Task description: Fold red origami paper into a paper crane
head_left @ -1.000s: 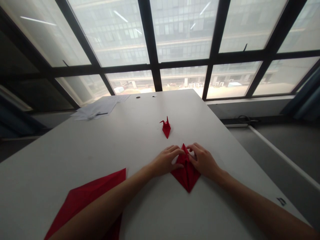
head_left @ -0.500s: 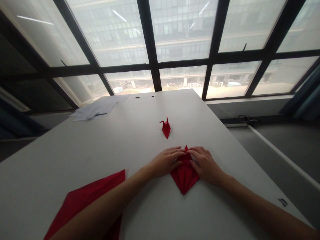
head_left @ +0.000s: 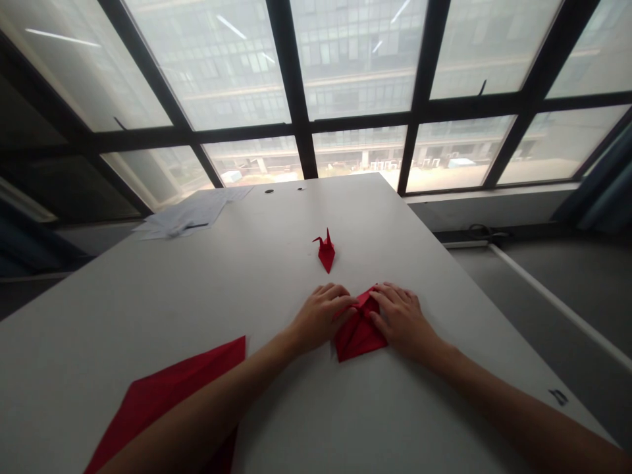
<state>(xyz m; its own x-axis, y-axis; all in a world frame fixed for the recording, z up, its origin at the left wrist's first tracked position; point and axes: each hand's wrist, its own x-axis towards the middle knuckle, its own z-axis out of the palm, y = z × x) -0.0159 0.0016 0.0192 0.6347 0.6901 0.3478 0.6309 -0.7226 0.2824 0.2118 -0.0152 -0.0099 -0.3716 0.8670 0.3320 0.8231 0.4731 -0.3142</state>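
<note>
A folded piece of red paper lies on the white table between my two hands. My left hand pinches its left side, thumb and fingers closed on the edge. On the other side my right hand grips the upper right part, with fingertips on top; part of the paper is hidden beneath them. Just beyond the hands stands a finished red paper crane, touched by neither hand. A larger sheet of red paper lies at the lower left, partly covered by my left forearm.
White papers with a dark pen-like object on them lie at the far left of the table. A small dark mark shows near the right edge. Windows stand behind the table, and a white pipe runs along the floor at right.
The folded red paper has turned, its lower point shifting left and up, and its top now tilts right. My left hand has drawn slightly back with bent fingers. The crane stays in place.
</note>
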